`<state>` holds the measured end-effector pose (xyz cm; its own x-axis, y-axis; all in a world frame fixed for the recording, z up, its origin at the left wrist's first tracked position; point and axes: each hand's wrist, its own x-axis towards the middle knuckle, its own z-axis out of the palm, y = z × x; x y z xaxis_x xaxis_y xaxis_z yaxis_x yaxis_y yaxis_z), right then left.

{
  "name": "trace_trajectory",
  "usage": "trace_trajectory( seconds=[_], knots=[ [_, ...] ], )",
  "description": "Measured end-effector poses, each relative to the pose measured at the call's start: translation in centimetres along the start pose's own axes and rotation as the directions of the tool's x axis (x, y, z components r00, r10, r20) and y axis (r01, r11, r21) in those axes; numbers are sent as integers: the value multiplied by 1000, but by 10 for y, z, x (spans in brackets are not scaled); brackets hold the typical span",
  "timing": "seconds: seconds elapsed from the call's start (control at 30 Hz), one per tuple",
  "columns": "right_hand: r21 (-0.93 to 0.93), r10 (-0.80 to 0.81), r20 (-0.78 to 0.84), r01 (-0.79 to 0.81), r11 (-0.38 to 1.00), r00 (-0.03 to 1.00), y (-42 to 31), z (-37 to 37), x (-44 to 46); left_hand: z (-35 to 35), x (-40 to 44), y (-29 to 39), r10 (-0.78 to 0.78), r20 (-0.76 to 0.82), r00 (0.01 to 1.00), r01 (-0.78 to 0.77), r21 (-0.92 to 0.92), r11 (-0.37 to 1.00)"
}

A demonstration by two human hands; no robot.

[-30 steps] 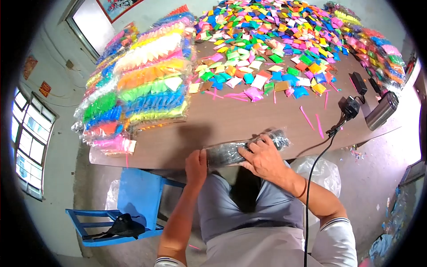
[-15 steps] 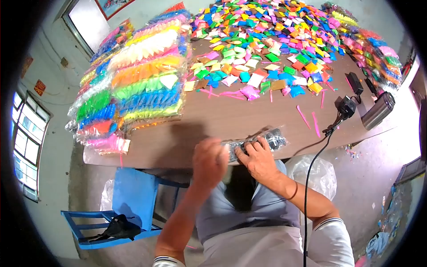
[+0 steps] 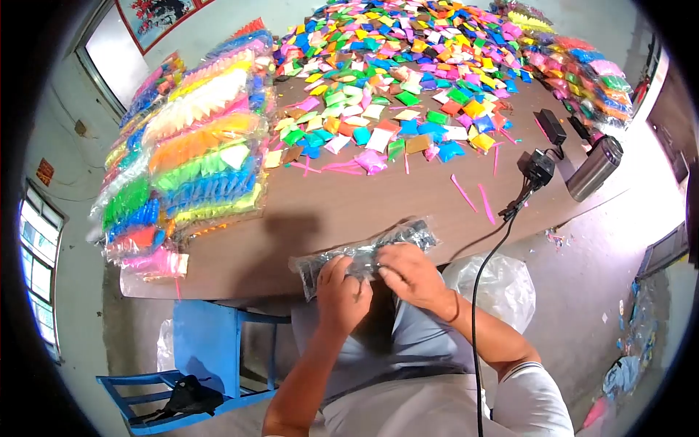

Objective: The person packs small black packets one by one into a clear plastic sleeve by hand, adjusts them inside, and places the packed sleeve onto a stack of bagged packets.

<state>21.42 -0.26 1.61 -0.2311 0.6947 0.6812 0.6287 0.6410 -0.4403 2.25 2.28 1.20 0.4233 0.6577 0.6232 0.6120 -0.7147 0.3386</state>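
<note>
A long clear plastic bag of black packets (image 3: pixel 309 269) lies along the table's front edge. My left hand (image 3: pixel 344 295) grips the bag's near side left of its middle, with fingers curled and the thumb close to them. Farther right, my right hand (image 3: pixel 411 273) is closed on the bag's plastic, its fingers bent and pointing left. Both hands hide part of the bag between them.
Colourful small packets (image 3: pixel 375 109) are heaped across the back of the table (image 3: pixel 240 269). Filled clear bags (image 3: pixel 211 146) stack at the left, more (image 3: pixel 590 73) at the right. A black cable (image 3: pixel 477 313), steel flask (image 3: pixel 595 169) and pink strips (image 3: pixel 463 194) are on the right. A blue chair (image 3: pixel 207 339) stands below.
My left hand, blurred above the bag's left end before, is now down gripping it. More of the bag shows at its left end. The camera view has shifted.
</note>
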Motion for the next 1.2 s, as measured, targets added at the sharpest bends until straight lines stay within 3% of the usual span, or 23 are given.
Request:
trace_trajectory(
  seconds=[0.07, 0.1, 0.13, 0.2, 0.23, 0.3, 0.33, 0.4, 0.57, 0.67, 0.7, 0.73, 0.8, 0.87, 0.93, 1.0, 1.03, 1.07, 1.17, 1.2],
  knots=[
    [145, 307, -298, -275, 950, 904, -3, -8, 1, 0, 2, 3, -7, -4, 1000, 7, 8, 1000],
    [82, 420, -370, -421, 903, 829, -4, -19, 7, -1, 3, 4, -14, -4, 1000, 14, 6, 1000],
    [82, 422, -369, -423, 902, 828, 2, -22, 11, -1, 2, 5, -21, -2, 1000, 21, 5, 1000],
    [346, 700, -486, -620, 704, 523, 13, -27, 17, 1, 1, 5, -16, -11, 1000, 16, -8, 1000],
    [346, 699, -486, -620, 705, 524, 21, -29, 17, 2, 0, 4, -10, -23, 1000, 9, -21, 1000],
    [429, 812, -244, -691, 581, 531, 36, -32, 14, 3, 0, 4, -4, -26, 1000, 3, -18, 1000],
    [428, 812, -243, -693, 581, 531, 37, -33, 14, 3, 0, 4, 1, -28, 1000, -2, -14, 1000],
    [545, 867, -82, -706, 452, 492, 38, -35, 15, 4, -1, 5, -6, -26, 1000, 5, -13, 1000],
    [589, 863, -87, -673, 448, 498, 48, -29, 2, 3, -1, 6, -26, -16, 1000, 26, -11, 1000],
    [561, 890, -94, -715, 418, 447, 49, -29, -7, 4, -3, 6, -24, -16, 1000, 24, -15, 1000],
    [333, 747, -263, -669, 664, 610, 50, -29, -9, 3, -2, 5, -29, -16, 999, 28, -20, 999],
    [58, 539, -366, -559, 827, 759, 50, -28, -12, 3, -2, 5, -33, -15, 999, 33, -24, 999],
    [147, 576, -335, -563, 814, 746, 54, -20, -21, 8, -5, 1, -18, -24, 1000, 18, -28, 999],
    [-80, 470, -368, -531, 843, 802, 60, -14, -23, 15, -5, -1, 2, -45, 999, -3, -33, 999],
    [-116, 392, -417, -475, 872, 820, 63, -13, -20, 20, -2, 0, 21, -93, 995, -21, 4, 1000],
    [-37, 476, -354, -521, 853, 805, 64, -20, -20, 20, -2, -1, 29, -104, 994, -28, 10, 1000],
    [90, 641, -237, -641, 762, 730, 60, -30, -17, 19, -2, -1, 34, -98, 995, -33, 18, 999],
    [203, 694, -178, -664, 719, 697, 72, -29, -26, 19, -2, -2, 36, -109, 993, -33, 22, 999],
    [87, 614, -293, -620, 780, 733, 55, -39, -24, 17, -7, 0, 42, -127, 991, -43, -3, 999],
    [-89, 493, -369, -558, 825, 788, 46, -43, -22, 19, -6, 1, 41, -122, 992, -41, 1, 999]
  ],
)
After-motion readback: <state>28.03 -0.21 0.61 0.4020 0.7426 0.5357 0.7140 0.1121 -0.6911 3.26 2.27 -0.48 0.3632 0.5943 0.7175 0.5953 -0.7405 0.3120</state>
